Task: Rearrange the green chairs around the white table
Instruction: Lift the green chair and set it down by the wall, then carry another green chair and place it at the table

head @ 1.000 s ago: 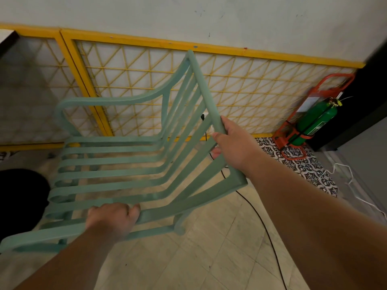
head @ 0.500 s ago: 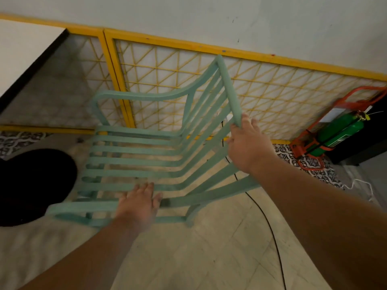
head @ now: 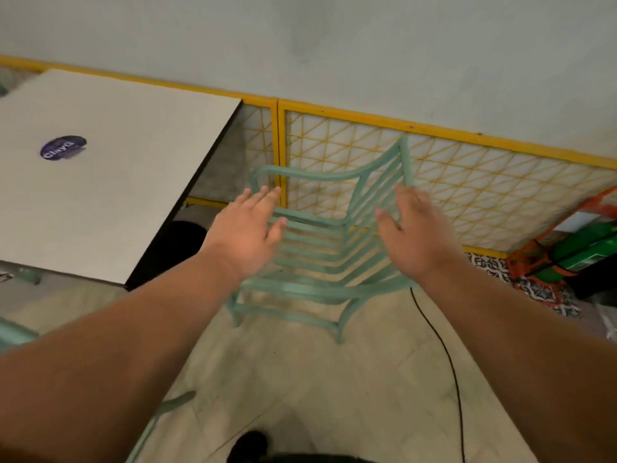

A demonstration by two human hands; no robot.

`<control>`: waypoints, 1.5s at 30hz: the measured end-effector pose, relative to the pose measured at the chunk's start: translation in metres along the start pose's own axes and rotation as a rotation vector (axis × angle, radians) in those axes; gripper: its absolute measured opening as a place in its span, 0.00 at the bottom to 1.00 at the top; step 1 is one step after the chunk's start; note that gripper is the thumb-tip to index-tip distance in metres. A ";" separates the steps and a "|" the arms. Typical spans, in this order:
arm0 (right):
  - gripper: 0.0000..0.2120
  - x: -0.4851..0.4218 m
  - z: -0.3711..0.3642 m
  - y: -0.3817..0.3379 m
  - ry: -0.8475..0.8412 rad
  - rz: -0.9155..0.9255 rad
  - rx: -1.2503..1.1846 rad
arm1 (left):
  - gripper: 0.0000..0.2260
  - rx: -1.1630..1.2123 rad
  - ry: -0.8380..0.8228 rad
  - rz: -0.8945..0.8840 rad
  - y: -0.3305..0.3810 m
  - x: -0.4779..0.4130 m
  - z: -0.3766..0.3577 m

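Note:
A green slatted chair point(head: 320, 262) stands on the tiled floor beside the right edge of the white table point(head: 110, 168), its back toward the yellow lattice wall panel. My left hand point(head: 247, 228) hovers over the chair's left armrest with fingers straight and holds nothing. My right hand point(head: 410, 235) is in front of the chair's backrest, fingers spread and relaxed, gripping nothing. Parts of other green chairs show at the left edge point(head: 16, 332) and lower left point(head: 157, 419).
A yellow lattice panel point(head: 467, 182) runs along the wall behind the chair. A green extinguisher in an orange stand point(head: 581, 248) sits at the right. A black cable point(head: 447, 359) trails over the floor. The table's black round base point(head: 180, 245) lies under it.
Both hands have let go of the chair and opened. The chair now stands on the floor farther from me, and the view has shifted so the white table shows at the left.

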State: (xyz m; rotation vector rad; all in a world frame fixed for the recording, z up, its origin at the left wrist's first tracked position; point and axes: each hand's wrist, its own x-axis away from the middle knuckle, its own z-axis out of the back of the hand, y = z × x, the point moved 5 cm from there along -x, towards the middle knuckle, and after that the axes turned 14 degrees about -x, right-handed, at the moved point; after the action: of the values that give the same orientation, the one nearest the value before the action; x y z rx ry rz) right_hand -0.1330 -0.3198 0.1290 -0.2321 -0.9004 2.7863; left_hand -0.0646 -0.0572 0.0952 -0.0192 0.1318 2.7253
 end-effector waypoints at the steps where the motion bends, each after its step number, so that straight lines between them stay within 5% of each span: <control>1: 0.32 0.002 0.008 -0.010 0.007 0.026 0.015 | 0.27 0.010 0.013 0.011 -0.002 0.003 0.012; 19: 0.29 0.056 -0.032 -0.080 -0.094 0.099 0.085 | 0.25 0.045 -0.008 0.136 -0.079 0.090 0.026; 35: 0.28 0.165 -0.143 -0.146 -0.461 0.340 0.078 | 0.27 0.100 -0.072 0.563 -0.127 0.315 -0.010; 45: 0.29 0.231 -0.218 -0.209 -0.527 0.363 0.058 | 0.27 0.071 -0.055 0.618 -0.215 0.430 -0.020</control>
State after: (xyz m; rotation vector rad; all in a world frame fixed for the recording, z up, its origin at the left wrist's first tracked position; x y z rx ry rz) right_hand -0.2805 0.0238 0.0578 0.4105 -0.9558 3.2785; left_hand -0.3719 0.3091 0.0415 0.1390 0.2547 3.3302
